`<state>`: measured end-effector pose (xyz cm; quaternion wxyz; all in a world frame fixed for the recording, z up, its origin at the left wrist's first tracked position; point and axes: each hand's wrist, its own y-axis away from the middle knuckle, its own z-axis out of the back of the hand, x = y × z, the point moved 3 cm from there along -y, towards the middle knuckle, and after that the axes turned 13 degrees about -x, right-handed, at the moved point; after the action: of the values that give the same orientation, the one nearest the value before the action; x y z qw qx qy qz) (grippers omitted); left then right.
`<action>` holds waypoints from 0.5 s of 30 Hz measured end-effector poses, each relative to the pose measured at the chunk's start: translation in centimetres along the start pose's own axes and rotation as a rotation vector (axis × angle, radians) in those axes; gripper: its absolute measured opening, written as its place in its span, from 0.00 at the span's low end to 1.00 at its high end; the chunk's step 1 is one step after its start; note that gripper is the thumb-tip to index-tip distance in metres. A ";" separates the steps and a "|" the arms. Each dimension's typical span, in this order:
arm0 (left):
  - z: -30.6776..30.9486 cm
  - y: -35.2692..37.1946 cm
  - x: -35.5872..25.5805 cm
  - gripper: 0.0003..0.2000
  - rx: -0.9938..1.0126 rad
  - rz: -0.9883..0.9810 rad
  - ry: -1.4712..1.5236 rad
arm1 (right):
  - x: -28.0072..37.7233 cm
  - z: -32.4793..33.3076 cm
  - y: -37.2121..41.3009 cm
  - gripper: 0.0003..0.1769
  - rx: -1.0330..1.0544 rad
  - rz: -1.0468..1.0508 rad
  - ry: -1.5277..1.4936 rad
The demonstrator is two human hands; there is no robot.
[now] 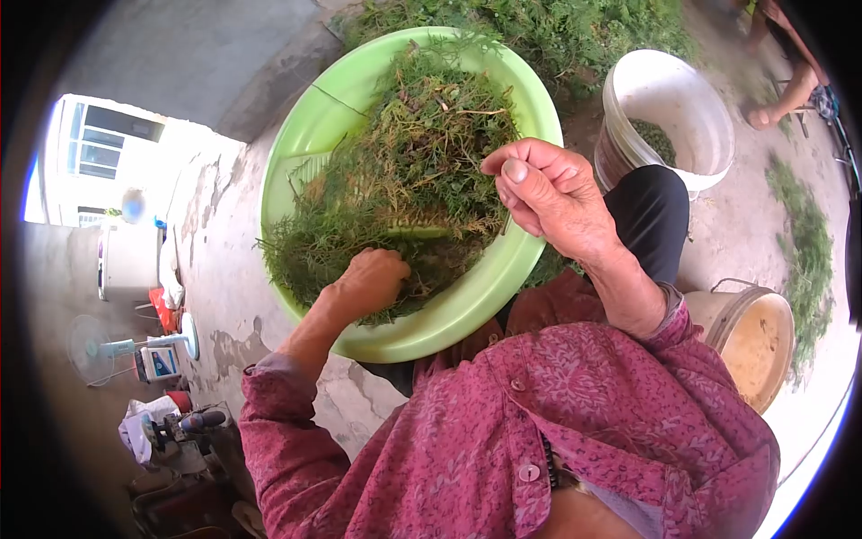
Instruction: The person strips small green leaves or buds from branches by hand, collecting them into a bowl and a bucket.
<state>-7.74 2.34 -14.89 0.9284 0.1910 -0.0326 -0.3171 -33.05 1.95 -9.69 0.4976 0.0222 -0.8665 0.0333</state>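
Observation:
A large light-green basin (530,296) rests on my lap, heaped with green and brownish feathery sprigs (440,135). My left hand (373,277) is down among the sprigs at the near left of the basin, its fingertips hidden in them. Above the basin's right rim, my right hand (548,190) is raised with thumb and forefinger pressed together. Whatever lies between those fingertips, if anything, is too small to make out.
A white bucket (664,81) with small green bits inside stands at the upper right. Another bucket (759,350) lies tilted at my right. More cut greenery (575,36) covers the ground beyond the basin. Another person's leg (795,94) shows at far right; a fan (90,350) stands left.

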 end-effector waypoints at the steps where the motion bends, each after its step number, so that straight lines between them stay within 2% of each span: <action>1: 0.7 -0.1 -0.7 0.09 -0.035 -0.017 -0.025 | 0.0 0.0 0.0 0.14 -0.003 0.006 0.000; 2: 0.4 -0.5 -1.1 0.09 -0.036 -0.014 -0.025 | -0.1 -0.1 0.0 0.14 0.000 0.005 -0.001; 4: 0.8 -1.9 -2.8 0.16 -0.425 -0.229 0.189 | -0.3 -0.1 -0.1 0.13 -0.017 0.023 -0.009; 7: 0.8 -4.9 -5.6 0.15 -0.479 -0.313 0.185 | -0.2 -0.2 0.0 0.13 -0.023 0.007 -0.013; 11: -0.3 -6.1 -6.1 0.14 -0.403 -0.365 0.088 | -0.5 0.0 0.1 0.13 -0.020 0.038 0.027; 13: -1.5 -5.3 -4.9 0.12 -0.168 -0.377 -0.075 | -0.4 0.0 0.1 0.13 -0.024 0.047 0.038; 15: -2.2 -3.9 -3.8 0.11 -0.140 -0.325 -0.058 | -0.5 -0.1 0.2 0.13 -0.025 0.049 0.043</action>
<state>-12.59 2.53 -18.11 0.8745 0.1192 -0.0059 -0.4700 -32.73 2.12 -10.10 0.5153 -0.0059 -0.8563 0.0353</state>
